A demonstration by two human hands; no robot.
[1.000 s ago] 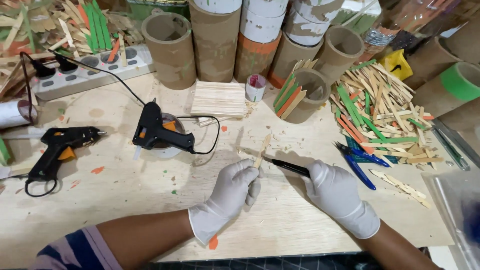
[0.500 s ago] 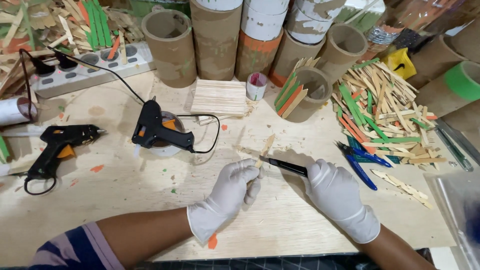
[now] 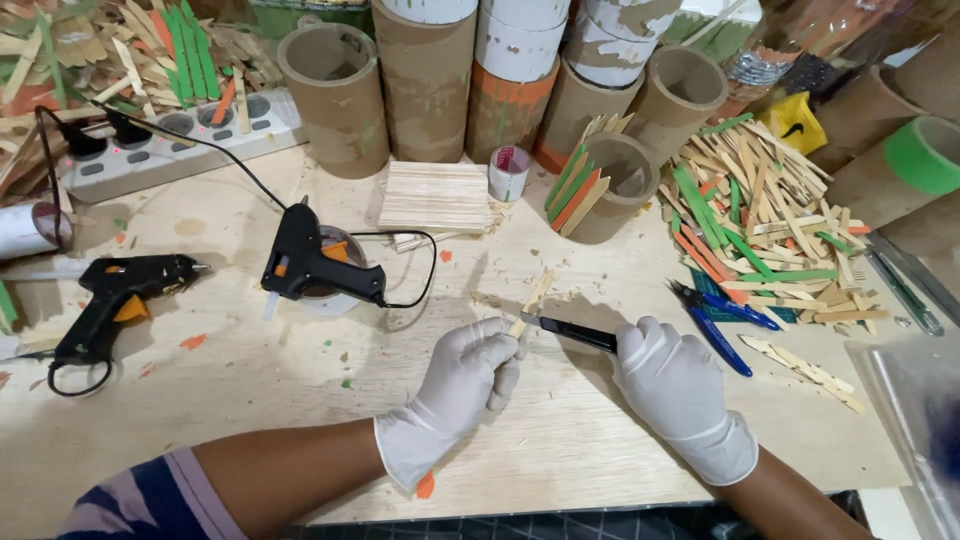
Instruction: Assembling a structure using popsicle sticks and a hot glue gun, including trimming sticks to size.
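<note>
Near the front edge of the wooden desk (image 3: 300,420), two white-gloved hands at work. Left hand (image 3: 465,385), glove cuff smeared orange, knuckles up and wrist bent inward, grip pinched shut around the lower end of a pale wooden craft stick (image 3: 532,297), the stick rising slantwise off the desk toward the back. Right hand (image 3: 672,385), fingers curled, grip closed on the black handle of a craft knife (image 3: 568,332), blade tip laid against the stick just above the left fingertips. Shavings and paint flecks scattered around. Right of the hands, blue-handled pliers (image 3: 722,320) flat on the desk, a few bare sticks beyond them near the right edge. Toward the left edge, a black glue gun (image 3: 120,295) with orange trigger on its side; nearer the middle, a second black glue gun (image 3: 318,265) propped over a round lid, cord looping right. Farther back, a flat mat of glued pale sticks (image 3: 434,196), a small white tape roll (image 3: 508,172) with a pinkish inside, and a short cardboard tube (image 3: 612,185) holding green and orange sticks. At the right, a loose heap of plain, green and orange sticks (image 3: 755,225). Along the back edge, tall brown cardboard tubes (image 3: 335,95), some patched white and orange, one at the back right corner banded green; beside it a small yellow packet (image 3: 795,122). At the back left, a white power strip (image 3: 175,145) with black plugs.
</note>
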